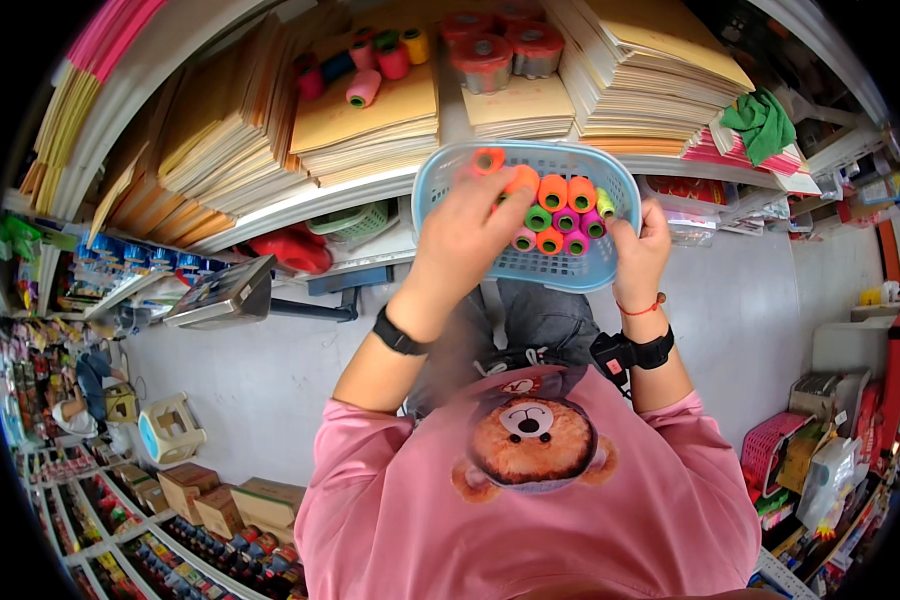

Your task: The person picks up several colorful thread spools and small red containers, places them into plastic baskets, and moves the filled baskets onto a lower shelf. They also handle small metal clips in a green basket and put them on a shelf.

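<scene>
A light-blue plastic basket (pixel 439 169) is held in front of my body. Inside stand thread spools in several colours, among them orange (pixel 553 193), green (pixel 538 218) and magenta (pixel 592 223). My left hand (pixel 471 214) reaches over the basket's left side, slightly blurred, its fingertips against an orange spool (pixel 523 178). Another orange spool (pixel 487 160) shows just beyond those fingers. Whether they grip either one is unclear. With my right hand (pixel 640 247) I hold the basket's right rim, thumb inside beside a yellow-green spool (pixel 604 202).
Beyond the basket, a shelf carries stacks of manila envelopes (pixel 375 142), loose thread spools (pixel 363 88) and red-lidded clear containers (pixel 482 60). A green cloth (pixel 761 124) hangs at right. A scale-like device (pixel 221 292) and plastic stool (pixel 171 427) stand left; a person (pixel 82 394) is farther away.
</scene>
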